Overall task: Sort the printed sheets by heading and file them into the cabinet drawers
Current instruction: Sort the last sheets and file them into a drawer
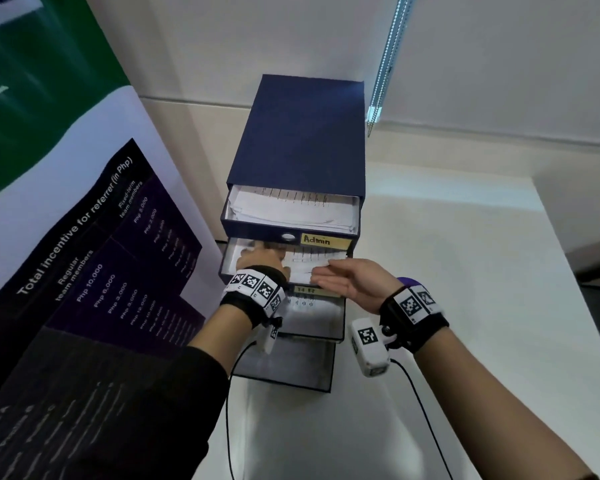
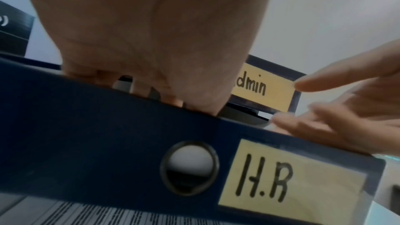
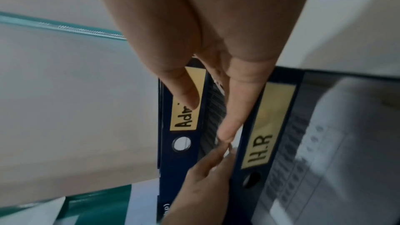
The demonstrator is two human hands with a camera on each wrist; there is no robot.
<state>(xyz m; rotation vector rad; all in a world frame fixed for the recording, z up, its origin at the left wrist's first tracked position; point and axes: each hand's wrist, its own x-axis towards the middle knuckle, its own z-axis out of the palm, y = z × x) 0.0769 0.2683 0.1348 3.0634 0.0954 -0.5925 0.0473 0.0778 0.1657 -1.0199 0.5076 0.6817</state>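
Observation:
A dark blue drawer cabinet (image 1: pixel 305 133) stands on the white table (image 1: pixel 447 323) with several drawers pulled out. The top drawer, labelled Admin (image 1: pixel 321 240), holds printed sheets (image 1: pixel 291 209). Both hands reach into the second drawer, labelled H.R (image 2: pixel 281 177). My left hand (image 1: pixel 264 259) has its fingers down on the sheets (image 1: pixel 312 262) inside, partly hidden by the drawer front. My right hand (image 1: pixel 336 277) lies flat with straight fingers (image 3: pixel 229 126) on the same sheets, its fingertips meeting the left hand (image 3: pixel 205 174). A printed sheet (image 1: pixel 309 306) lies in the third drawer.
A large banner (image 1: pixel 84 271) with printed figures leans close at the left of the cabinet. The lowest drawer (image 1: pixel 291 372) sticks out furthest toward me. A blind cord (image 1: pixel 388 64) hangs at the wall behind. Black cables (image 1: pixel 423 410) trail from my wrists over the table.

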